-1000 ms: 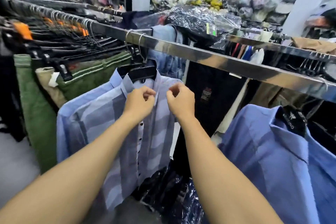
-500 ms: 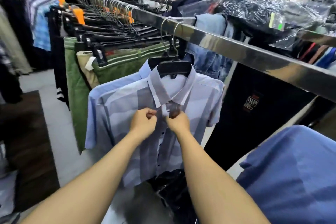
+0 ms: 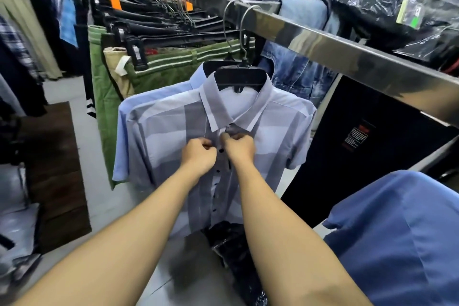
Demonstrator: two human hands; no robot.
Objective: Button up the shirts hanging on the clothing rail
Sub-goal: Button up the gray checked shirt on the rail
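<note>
The striped shirt [image 3: 273, 136], hung centrally from the chrome rail [image 3: 335, 52], is pinched at the placket [image 3: 218, 181] below the collar [image 3: 216, 112] by the curled left hand [image 3: 198, 156] and right hand [image 3: 239, 148]; the edges are best held aligned so the hidden button is passed fully through.

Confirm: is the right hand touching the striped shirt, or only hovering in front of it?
Touching. The head view shows the right hand with curled fingers pinching the front edge of the striped shirt just below the collar, with no gap visible.

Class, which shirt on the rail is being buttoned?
The grey-striped shirt: left hand and right hand pinch its placket; the plain blue shirt behind hangs untouched.
</note>
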